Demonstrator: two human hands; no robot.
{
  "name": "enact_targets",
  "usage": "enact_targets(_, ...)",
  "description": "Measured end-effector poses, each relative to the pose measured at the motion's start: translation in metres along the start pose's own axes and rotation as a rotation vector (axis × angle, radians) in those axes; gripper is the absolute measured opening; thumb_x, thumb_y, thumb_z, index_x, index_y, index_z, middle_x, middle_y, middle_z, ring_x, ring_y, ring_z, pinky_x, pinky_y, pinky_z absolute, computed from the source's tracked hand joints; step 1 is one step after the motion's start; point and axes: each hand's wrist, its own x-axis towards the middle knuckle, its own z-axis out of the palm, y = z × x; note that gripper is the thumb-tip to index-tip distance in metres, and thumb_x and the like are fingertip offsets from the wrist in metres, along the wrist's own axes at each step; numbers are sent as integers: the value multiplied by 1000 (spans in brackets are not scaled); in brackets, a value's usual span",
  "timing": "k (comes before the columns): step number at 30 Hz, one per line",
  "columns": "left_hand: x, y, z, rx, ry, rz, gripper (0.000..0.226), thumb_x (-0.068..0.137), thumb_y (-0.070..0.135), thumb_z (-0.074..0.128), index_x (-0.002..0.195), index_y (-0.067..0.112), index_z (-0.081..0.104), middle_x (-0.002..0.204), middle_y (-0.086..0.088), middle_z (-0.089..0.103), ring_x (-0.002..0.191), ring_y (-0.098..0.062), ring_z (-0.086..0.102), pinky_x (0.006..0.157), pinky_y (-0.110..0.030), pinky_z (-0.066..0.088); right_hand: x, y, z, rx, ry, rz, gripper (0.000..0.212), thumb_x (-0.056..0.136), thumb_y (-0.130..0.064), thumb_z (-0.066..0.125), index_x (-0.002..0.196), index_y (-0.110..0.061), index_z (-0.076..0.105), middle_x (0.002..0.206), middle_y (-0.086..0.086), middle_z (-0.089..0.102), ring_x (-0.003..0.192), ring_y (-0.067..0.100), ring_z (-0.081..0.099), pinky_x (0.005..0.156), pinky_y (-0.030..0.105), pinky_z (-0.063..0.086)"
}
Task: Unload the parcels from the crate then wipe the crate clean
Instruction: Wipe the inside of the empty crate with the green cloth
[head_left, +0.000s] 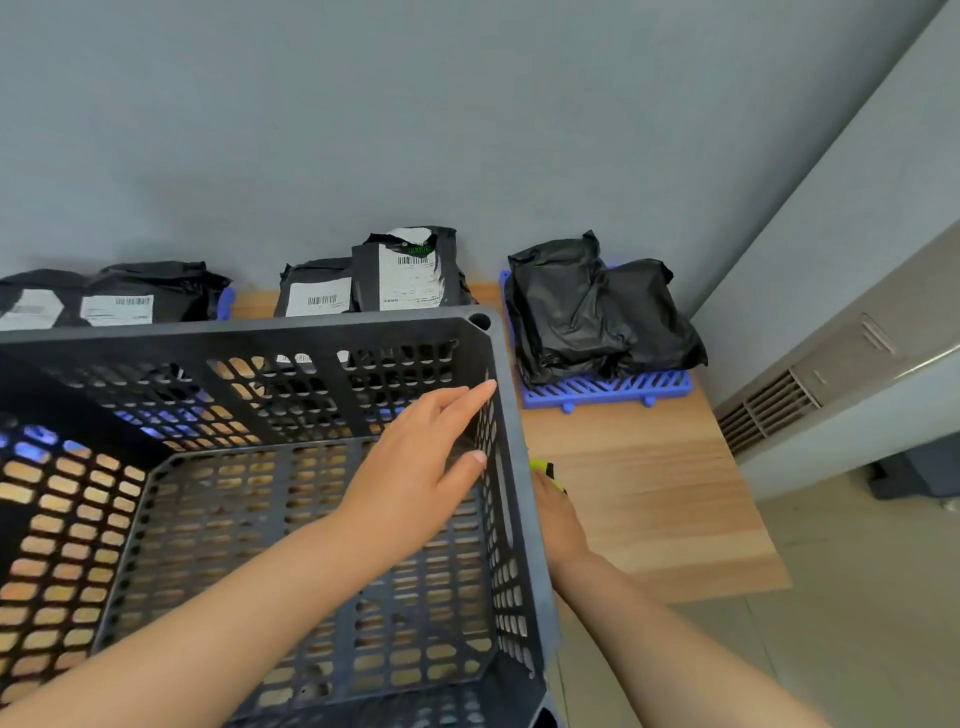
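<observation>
The black perforated crate (317, 332) stands on the wooden table and holds no parcels. My left hand (421, 467) reaches inside it, fingers spread flat against the inner right wall and holding nothing. My right hand (558, 519) is outside that same wall, low beside the crate, with a yellow-green cloth (545, 470) at its fingertips; the crate rim hides part of the grasp. Black parcels with white labels (410, 270) lean against the wall behind the crate, and more labelled parcels (119, 299) are at the far left.
Unlabelled black parcels (597, 312) lie stacked on a blue slatted pallet (608, 389) at the back right of the table (649, 493). The table's right edge drops to the floor, with a grey vented heater unit (831, 374) along the right wall.
</observation>
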Motion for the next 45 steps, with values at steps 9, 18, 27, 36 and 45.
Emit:
enact_targets(9,3,2,9,6,-30,-79,62,96,32,46,146,46,13,142,21,29,107,-14,49,80,-15,33,16,17,24,-171,-157,173,75,90,-43,51,150,-27,10,159,2,5,144,27,7,109,49,25)
enact_targets(18,2,8,7,68,-31,-81,63,96,33,47,146,46,13,143,19,28,105,-19,52,75,-15,32,4,24,17,-194,-71,209,32,92,-11,45,124,-14,41,127,11,40,107,34,44,75,39,43)
enact_targets(27,0,12,1,86,-77,-64,62,95,34,47,145,48,12,148,17,22,87,-5,50,78,-18,36,-8,31,-29,179,102,177,44,82,-9,54,126,-11,46,117,12,56,109,33,49,80,35,40)
enact_targets(36,-1,12,-19,175,-72,34,58,95,34,48,146,42,20,153,11,17,125,-12,41,101,-26,35,-1,-25,-108,419,415,13,52,70,-10,49,120,-22,56,106,0,63,95,24,57,76,35,47)
enact_targets(45,-13,-15,-62,166,3,58,56,94,32,51,145,39,27,153,8,21,133,-10,32,107,-27,31,5,-109,-185,384,515,20,51,81,-18,53,129,-36,52,110,-4,62,99,20,58,81,35,48)
